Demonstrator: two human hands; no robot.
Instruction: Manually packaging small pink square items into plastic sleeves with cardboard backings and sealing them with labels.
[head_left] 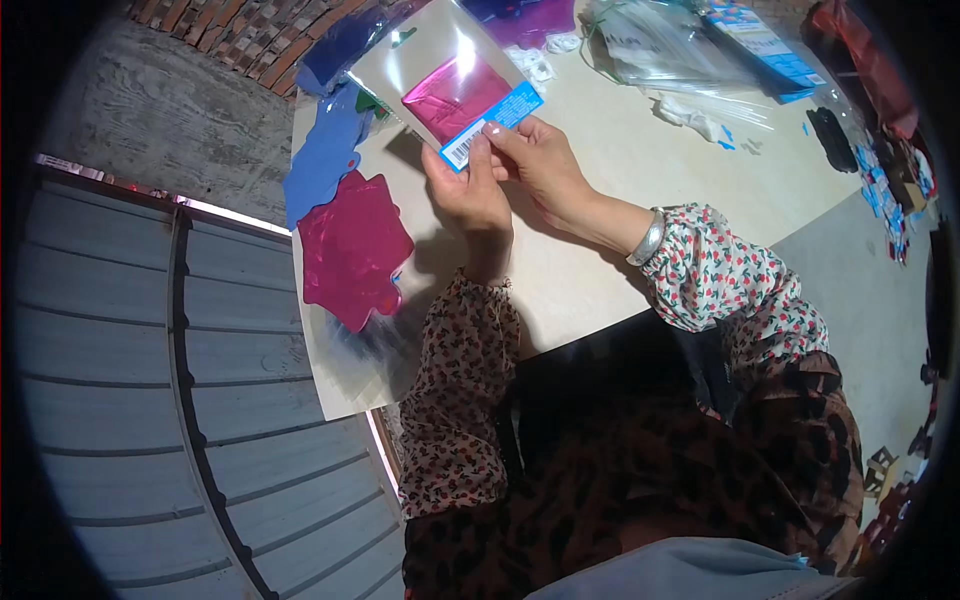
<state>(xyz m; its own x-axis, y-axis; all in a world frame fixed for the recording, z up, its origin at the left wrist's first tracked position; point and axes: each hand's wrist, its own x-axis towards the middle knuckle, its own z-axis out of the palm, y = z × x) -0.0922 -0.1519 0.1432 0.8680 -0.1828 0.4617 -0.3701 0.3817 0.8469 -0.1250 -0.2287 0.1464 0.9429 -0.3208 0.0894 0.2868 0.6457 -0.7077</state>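
Note:
Both of my hands hold a clear plastic packet (385, 75) above the far part of the table. Inside it lies a folded, shiny magenta foil piece (455, 98), and a blue-and-white label strip (510, 108) with a barcode runs along the edge nearest me. My left hand (472, 195) pinches that edge near the barcode, thumb on top. Beside it my right hand (545, 165) grips the same edge, its thumb pressed on the label. Left of my hands, a flat magenta foil shape (355, 250) with a wavy outline lies on the table, next to a blue foil shape (325, 160).
The pale table (590, 290) reaches around my hands. Clear plastic bags (650, 45) and blue printed cards (770, 50) lie at the far right, near a black object (832, 140). Small blue scraps (725, 140) sit nearby. A grey metal panel wall (110, 350) stands at the left.

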